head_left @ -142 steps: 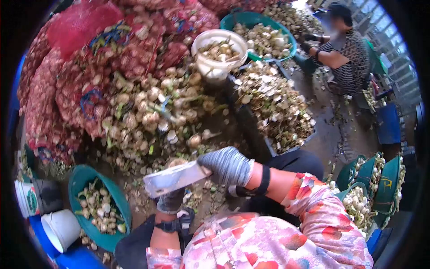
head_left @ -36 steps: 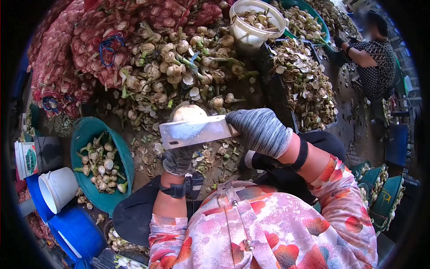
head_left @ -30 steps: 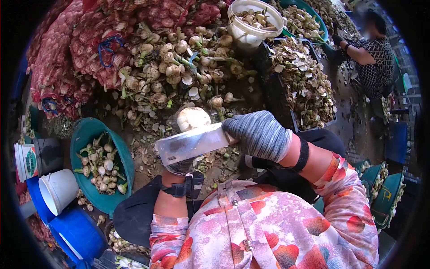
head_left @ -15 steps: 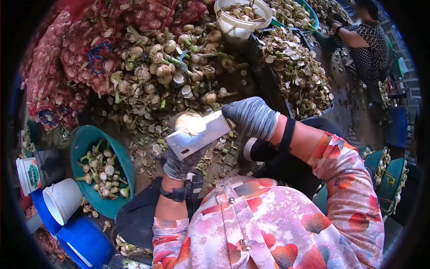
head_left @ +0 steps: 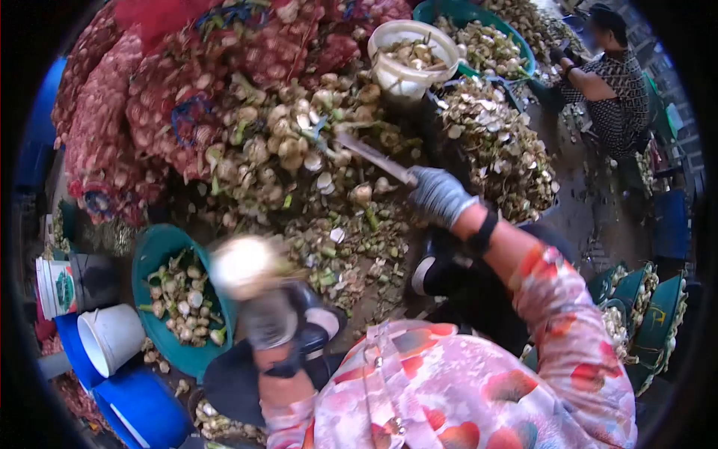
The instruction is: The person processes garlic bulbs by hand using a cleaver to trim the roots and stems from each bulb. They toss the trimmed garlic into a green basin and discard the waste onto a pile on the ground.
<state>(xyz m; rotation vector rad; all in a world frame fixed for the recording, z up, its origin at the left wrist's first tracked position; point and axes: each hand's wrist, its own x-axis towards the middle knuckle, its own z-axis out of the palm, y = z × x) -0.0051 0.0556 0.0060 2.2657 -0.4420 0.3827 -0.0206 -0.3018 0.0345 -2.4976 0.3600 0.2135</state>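
Note:
My right hand (head_left: 440,196), in a striped grey glove, is closed round the handle of a cleaver (head_left: 376,159). Its blade points up and left over the pile of garlic bulbs (head_left: 292,146). My left hand (head_left: 269,318), gloved and smeared by motion, holds a garlic bulb (head_left: 244,266) whose bright white face is turned up. That bulb is beside the right rim of a tilted teal basin (head_left: 228,308), in which several garlic bulbs (head_left: 185,299) with stem stubs lie. Blur hides the left fingertips.
Red mesh sacks (head_left: 97,150) are stacked at the upper left. A white bucket (head_left: 400,82) and a crate of peelings (head_left: 497,142) stand beyond the pile. Blue buckets (head_left: 146,408) are at lower left. A co-worker (head_left: 617,90) sits at upper right.
My left hand has swung left and down with the bulb towards the teal basin. My right hand has drawn the cleaver off the bulb and right, turning its blade towards the pile.

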